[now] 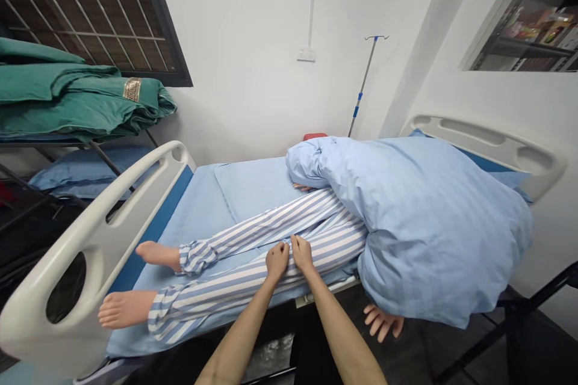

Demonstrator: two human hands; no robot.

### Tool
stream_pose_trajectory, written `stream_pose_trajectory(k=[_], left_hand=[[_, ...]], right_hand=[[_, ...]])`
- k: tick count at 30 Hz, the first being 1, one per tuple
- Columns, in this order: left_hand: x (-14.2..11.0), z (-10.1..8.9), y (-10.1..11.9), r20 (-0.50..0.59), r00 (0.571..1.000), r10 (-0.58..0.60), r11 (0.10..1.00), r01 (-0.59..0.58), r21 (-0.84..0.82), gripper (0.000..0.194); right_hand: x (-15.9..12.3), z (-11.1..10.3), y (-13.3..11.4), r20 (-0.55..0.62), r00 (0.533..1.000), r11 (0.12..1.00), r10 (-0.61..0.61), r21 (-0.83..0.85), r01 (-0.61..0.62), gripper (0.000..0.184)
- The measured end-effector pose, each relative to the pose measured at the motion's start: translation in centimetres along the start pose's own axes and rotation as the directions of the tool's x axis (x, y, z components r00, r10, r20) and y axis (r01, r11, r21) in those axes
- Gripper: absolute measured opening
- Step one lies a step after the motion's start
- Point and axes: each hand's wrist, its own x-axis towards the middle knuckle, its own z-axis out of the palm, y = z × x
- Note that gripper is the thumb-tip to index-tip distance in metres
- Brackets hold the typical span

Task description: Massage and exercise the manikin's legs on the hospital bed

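Observation:
A manikin in blue-and-white striped trousers (pixel 221 280) lies on the bed, its bare feet (pixel 129 308) towards the footboard. My left hand (pixel 277 260) is closed in a fist on the nearer leg, around the knee or thigh. Just to its right, my right hand (pixel 301 251) is also a fist on the same leg, thumb side up. The two fists are close together, and no object shows in either. A bulky light blue quilt (pixel 433 222) covers the manikin's upper body. One manikin hand (pixel 383 322) hangs out below the quilt at the near side.
A pale footboard (pixel 97 216) stands left and a headboard (pixel 492 138) right, with light blue sheet (pixel 253 183) between. An IV pole (pixel 363 87) rises behind the bed. Folded green bedding (pixel 67 99) lies on a rack at left. A black chair-like frame (pixel 519 313) stands at right.

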Motion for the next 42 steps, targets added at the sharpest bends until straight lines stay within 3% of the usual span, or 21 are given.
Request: stream_pose_trajectory(k=[3, 7, 12, 16, 20, 25, 28, 34, 39, 42], left_hand=[[0.0, 0.5, -0.1, -0.006, 1.000, 0.014, 1.000, -0.014, -0.015, 0.033], [0.4, 1.5, 1.1, -0.067, 0.997, 0.035, 0.987, -0.045, -0.153, 0.034], [0.3, 3.5, 1.7, -0.116, 0.993, -0.030, 0.983, 0.009, -0.183, 0.032], [0.3, 3.7, 1.7, -0.126, 0.991, -0.035, 0.984, 0.012, -0.180, 0.031], [0.7, 3.9, 3.1, -0.152, 0.988, -0.007, 0.963, -0.034, -0.269, 0.034], [0.1, 5.5, 4.4, -0.119, 0.992, 0.032, 0.970, -0.059, -0.234, 0.033], [-0.3, 6.2, 4.9, -0.111, 0.993, 0.049, 0.976, -0.071, -0.206, 0.033], [0.2, 7.4, 6.8, -0.130, 0.991, 0.040, 0.948, -0.079, -0.309, 0.034], [0.3, 8.4, 6.6, -0.095, 0.994, 0.051, 0.966, -0.073, -0.249, 0.033], [0.6, 8.5, 7.3, -0.123, 0.992, 0.044, 0.957, -0.077, -0.279, 0.034]], right_hand=[[0.1, -1.4, 0.7, 0.002, 1.000, 1.000, -0.025, -0.011, 0.025, 0.043], [-0.1, -1.8, 1.9, -0.020, 0.999, 0.999, 0.026, 0.031, -0.025, 0.045], [0.5, -2.4, 2.1, -0.037, 0.998, 0.993, 0.046, 0.106, -0.042, 0.047], [1.2, -4.1, 2.3, -0.053, 0.998, 0.999, -0.018, 0.048, 0.021, 0.047], [1.2, -4.4, 2.9, -0.044, 0.999, 1.000, 0.003, -0.003, -0.003, 0.046], [1.9, -5.1, 2.9, -0.076, 0.997, 1.000, -0.004, 0.013, 0.005, 0.047], [2.7, -6.2, 3.4, -0.086, 0.995, 0.998, -0.046, -0.056, 0.041, 0.048], [2.7, -6.6, 5.0, -0.105, 0.993, 0.982, -0.054, -0.185, 0.033, 0.050], [3.6, -8.2, 5.0, -0.083, 0.981, 0.953, -0.175, -0.266, 0.148, 0.048], [4.2, -9.0, 5.8, -0.114, 0.979, 0.951, -0.167, -0.281, 0.129, 0.048]])
